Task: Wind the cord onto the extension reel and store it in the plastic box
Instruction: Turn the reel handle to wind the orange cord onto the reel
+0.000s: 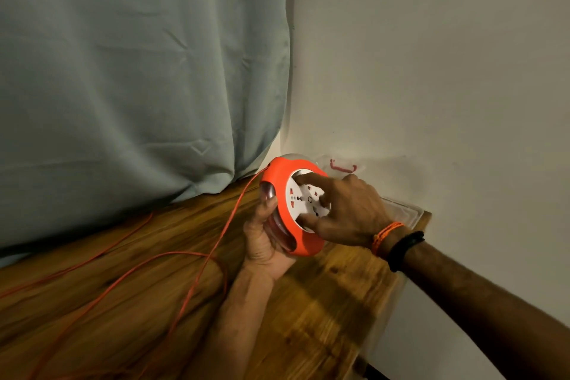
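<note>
Reel (285, 210), orange and white, up off the wooden table (324, 296), gripped from below in left hand (265, 241). Right hand (345, 210) spread on its white face, fingers pressing, not closed. Orange cord (197, 271) loose across table; clear plastic box (404, 210) just behind, by wall.

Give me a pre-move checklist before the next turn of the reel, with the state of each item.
1. Left hand has the extension reel gripped from below: ok.
2. Right hand fingers on the white socket face, ready to turn it: ok.
3. Orange cord leaves the reel's edge freely: ok.
4. Loose cord on the wooden table free of knots: cannot tell, it runs out of view at the left.
5. Cord fully wound: not ok, long loops lie on the table.
6. Plastic box open and reachable behind the reel: cannot tell, mostly hidden.
</note>
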`<state>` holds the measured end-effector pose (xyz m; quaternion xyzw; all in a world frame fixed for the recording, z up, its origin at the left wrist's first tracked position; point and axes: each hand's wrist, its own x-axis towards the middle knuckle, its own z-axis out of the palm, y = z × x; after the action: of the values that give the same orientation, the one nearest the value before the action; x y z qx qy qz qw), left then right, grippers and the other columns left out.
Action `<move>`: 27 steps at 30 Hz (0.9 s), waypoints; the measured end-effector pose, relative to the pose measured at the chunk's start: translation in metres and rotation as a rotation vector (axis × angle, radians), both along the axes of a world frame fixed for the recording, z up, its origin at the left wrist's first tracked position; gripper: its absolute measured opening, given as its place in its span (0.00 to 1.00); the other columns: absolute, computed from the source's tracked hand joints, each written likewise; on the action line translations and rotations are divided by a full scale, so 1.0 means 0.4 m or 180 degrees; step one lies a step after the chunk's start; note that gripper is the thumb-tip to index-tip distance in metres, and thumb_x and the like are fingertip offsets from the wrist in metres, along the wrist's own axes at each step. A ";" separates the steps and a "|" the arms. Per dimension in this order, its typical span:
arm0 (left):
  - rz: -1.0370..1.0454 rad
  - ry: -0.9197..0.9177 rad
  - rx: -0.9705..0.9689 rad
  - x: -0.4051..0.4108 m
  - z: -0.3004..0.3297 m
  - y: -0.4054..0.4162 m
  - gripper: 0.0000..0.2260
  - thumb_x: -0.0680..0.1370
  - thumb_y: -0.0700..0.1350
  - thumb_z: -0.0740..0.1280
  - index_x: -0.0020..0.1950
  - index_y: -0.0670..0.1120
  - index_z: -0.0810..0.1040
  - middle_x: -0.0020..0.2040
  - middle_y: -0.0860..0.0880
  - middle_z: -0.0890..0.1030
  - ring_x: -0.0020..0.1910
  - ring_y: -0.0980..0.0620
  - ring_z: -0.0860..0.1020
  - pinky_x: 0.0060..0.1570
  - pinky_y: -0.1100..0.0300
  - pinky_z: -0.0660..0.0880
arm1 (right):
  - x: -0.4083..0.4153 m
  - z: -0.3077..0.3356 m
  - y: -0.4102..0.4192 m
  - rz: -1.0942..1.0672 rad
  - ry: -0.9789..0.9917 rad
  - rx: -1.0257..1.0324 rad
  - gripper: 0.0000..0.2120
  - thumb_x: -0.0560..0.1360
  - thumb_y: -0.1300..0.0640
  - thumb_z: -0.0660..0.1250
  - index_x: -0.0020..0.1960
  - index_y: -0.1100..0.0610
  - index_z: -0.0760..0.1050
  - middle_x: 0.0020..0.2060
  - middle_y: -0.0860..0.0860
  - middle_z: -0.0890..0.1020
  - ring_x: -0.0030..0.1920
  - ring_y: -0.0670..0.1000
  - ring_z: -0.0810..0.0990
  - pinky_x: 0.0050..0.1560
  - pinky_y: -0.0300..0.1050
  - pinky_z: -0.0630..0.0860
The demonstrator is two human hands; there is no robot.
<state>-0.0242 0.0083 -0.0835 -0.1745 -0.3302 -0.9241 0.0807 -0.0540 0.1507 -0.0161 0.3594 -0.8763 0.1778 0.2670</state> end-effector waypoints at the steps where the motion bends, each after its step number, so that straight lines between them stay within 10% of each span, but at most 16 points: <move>1: 0.0004 -0.0035 -0.0011 0.001 0.000 0.003 0.40 0.64 0.51 0.81 0.73 0.43 0.73 0.66 0.37 0.78 0.65 0.36 0.76 0.61 0.39 0.74 | 0.010 -0.002 -0.010 -0.0208 -0.0436 -0.0515 0.31 0.64 0.36 0.68 0.65 0.44 0.75 0.47 0.52 0.87 0.44 0.54 0.85 0.44 0.47 0.83; 5: 0.0013 -0.0102 -0.0071 0.000 -0.007 0.011 0.35 0.62 0.50 0.82 0.67 0.43 0.80 0.64 0.38 0.80 0.62 0.37 0.79 0.57 0.41 0.76 | 0.019 0.005 -0.040 -0.0334 -0.3440 -0.2522 0.24 0.71 0.42 0.70 0.53 0.63 0.80 0.42 0.64 0.86 0.18 0.47 0.74 0.18 0.32 0.65; 11: 0.0095 -0.0173 -0.0034 0.004 -0.006 0.005 0.45 0.60 0.50 0.83 0.74 0.42 0.72 0.69 0.35 0.75 0.67 0.34 0.74 0.64 0.35 0.70 | 0.019 0.009 -0.021 -0.0087 -0.3573 -0.2176 0.19 0.76 0.45 0.66 0.54 0.61 0.78 0.35 0.58 0.87 0.15 0.44 0.63 0.21 0.32 0.60; 19: 0.0051 -0.0125 -0.0007 0.013 0.003 -0.002 0.42 0.64 0.52 0.80 0.76 0.46 0.69 0.74 0.35 0.70 0.72 0.32 0.68 0.67 0.32 0.66 | 0.029 0.022 0.031 -0.0052 -0.0471 -0.0537 0.23 0.71 0.40 0.69 0.63 0.49 0.74 0.41 0.47 0.88 0.41 0.49 0.85 0.45 0.48 0.83; 27: -0.0012 -0.0004 0.0008 0.014 0.009 0.003 0.43 0.64 0.51 0.81 0.76 0.45 0.69 0.71 0.36 0.74 0.69 0.34 0.73 0.66 0.35 0.69 | 0.000 0.000 0.043 0.0365 0.0722 0.0625 0.29 0.72 0.33 0.57 0.72 0.40 0.62 0.49 0.50 0.85 0.46 0.54 0.82 0.43 0.49 0.80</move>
<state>-0.0187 0.0096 -0.0801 -0.1743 -0.3288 -0.9248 0.0790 -0.0541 0.1677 -0.0163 0.4510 -0.8317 0.0645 0.3173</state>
